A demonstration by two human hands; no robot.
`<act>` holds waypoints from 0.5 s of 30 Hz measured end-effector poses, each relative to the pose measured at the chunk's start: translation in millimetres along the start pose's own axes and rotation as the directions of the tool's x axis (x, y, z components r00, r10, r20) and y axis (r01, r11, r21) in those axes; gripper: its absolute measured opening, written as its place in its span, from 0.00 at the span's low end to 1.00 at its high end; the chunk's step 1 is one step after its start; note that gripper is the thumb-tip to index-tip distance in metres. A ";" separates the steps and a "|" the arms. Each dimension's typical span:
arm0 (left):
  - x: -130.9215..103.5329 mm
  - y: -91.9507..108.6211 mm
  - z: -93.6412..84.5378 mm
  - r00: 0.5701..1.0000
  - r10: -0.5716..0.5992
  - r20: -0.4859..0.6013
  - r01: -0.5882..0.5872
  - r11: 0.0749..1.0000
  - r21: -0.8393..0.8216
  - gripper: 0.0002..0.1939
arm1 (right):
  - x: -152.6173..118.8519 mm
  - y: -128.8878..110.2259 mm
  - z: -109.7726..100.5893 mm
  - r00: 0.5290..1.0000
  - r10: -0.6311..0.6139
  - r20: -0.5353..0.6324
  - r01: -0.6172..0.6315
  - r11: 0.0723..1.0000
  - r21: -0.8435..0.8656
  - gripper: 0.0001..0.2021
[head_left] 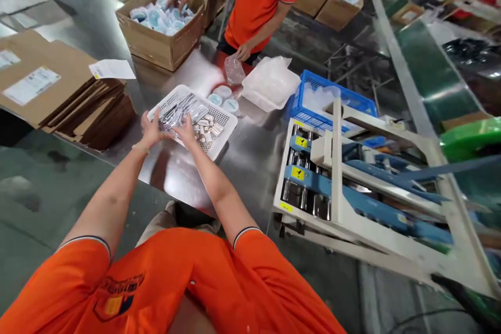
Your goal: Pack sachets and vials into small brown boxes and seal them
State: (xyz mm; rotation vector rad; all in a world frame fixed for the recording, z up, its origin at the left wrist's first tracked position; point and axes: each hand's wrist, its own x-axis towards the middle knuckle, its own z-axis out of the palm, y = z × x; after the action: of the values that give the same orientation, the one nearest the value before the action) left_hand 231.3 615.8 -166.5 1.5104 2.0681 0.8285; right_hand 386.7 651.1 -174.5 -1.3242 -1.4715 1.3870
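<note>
A white perforated basket [225,138] lies on the metal table in front of me. Long silver pieces in clear plastic packets [183,108] fill its left part, and small white-and-gold pieces [207,130] lie loose in its right part. My left hand [151,129] is at the basket's left end, fingers spread, by the packets. Across from it, my right hand [185,131] reaches over the near rim with fingers apart, touching the packets. Both thumbs point toward each other. Whether either hand grips a packet is hard to make out.
Flattened cardboard boxes [70,88] are stacked at left. Beyond stands a carton [156,44] of round wrapped items. A co-worker [262,5] holds a clear bag [235,69] near round containers [223,95] and another white basket [272,83]. A blue crate [332,96] and roller machine [313,177] are right.
</note>
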 end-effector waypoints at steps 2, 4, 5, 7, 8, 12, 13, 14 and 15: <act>24.1 13.2 1.2 0.994 0.085 0.062 -0.087 0.996 0.027 0.44 | 18.0 -17.5 14.6 1.000 -0.006 0.010 0.005 0.993 0.114 0.45; 51.4 23.3 3.2 0.992 0.111 0.066 -0.111 0.994 -0.002 0.24 | 24.3 -26.7 2.5 0.998 -0.068 -0.015 0.069 0.993 0.095 0.34; 67.2 26.6 3.9 0.996 0.089 0.032 -0.087 0.995 -0.044 0.14 | 21.9 -26.7 -12.5 0.995 -0.079 -0.069 0.081 0.996 0.030 0.28; 101.8 29.0 4.3 0.996 0.028 -0.089 -0.046 0.976 -0.212 0.08 | 8.1 -18.2 -52.0 0.974 -0.058 -0.221 0.011 0.977 -0.212 0.23; 119.3 28.3 4.1 0.987 0.004 -0.161 -0.058 0.942 -0.330 0.10 | -0.9 -11.2 -71.5 0.963 -0.035 -0.266 -0.071 0.921 -0.382 0.22; 173.6 20.6 2.1 0.944 -0.022 -0.330 -0.201 0.755 -0.625 0.17 | -17.5 16.2 -102.1 0.991 0.127 -0.047 -0.109 0.544 -0.832 0.18; 181.2 19.1 1.4 0.938 -0.017 -0.346 -0.220 0.742 -0.634 0.17 | -12.6 20.3 -95.0 0.991 0.131 0.030 -0.043 0.525 -0.850 0.17; 186.3 18.1 0.5 0.932 -0.006 -0.361 -0.239 0.738 -0.630 0.17 | -4.6 22.7 -83.9 0.990 0.101 0.095 0.027 0.529 -0.848 0.17; 189.1 17.7 -0.3 0.925 0.023 -0.378 -0.271 0.736 -0.620 0.16 | 5.4 23.4 -70.6 0.988 0.051 0.146 0.096 0.537 -0.838 0.17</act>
State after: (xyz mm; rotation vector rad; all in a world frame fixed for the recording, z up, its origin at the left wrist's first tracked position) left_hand 186.1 799.9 -155.2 1.1725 1.5696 1.7875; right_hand 457.5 671.5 -185.9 -1.7601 -2.4378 0.7085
